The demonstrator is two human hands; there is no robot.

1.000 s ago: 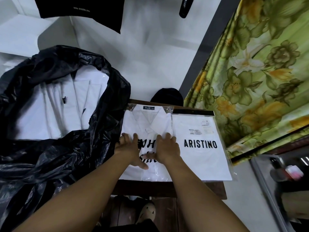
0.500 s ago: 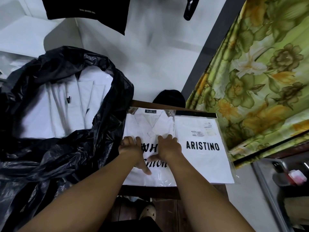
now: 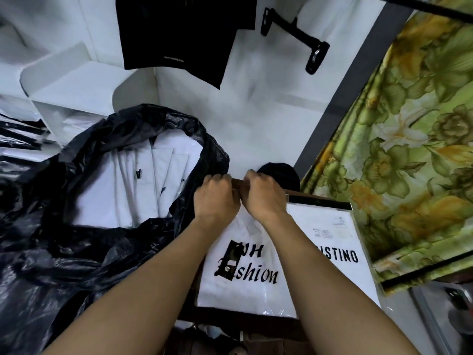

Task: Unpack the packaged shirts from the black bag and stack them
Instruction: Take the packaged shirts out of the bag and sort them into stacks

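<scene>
— On the bench (image 3: 230, 320), how did the packaged shirt (image 3: 245, 285) lie?
— Flat, just beside the ARISTINO package (image 3: 332, 242). The left hand (image 3: 216, 198) and right hand (image 3: 263, 194) had their fingers curled tight over its far edge, knuckles nearly touching.
— And the black bag (image 3: 76, 252)?
— Open at the left, more white shirts (image 3: 143, 180) inside.

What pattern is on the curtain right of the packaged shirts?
The hanging fabric curtain has a green and yellow floral print, best seen in the head view.
</scene>
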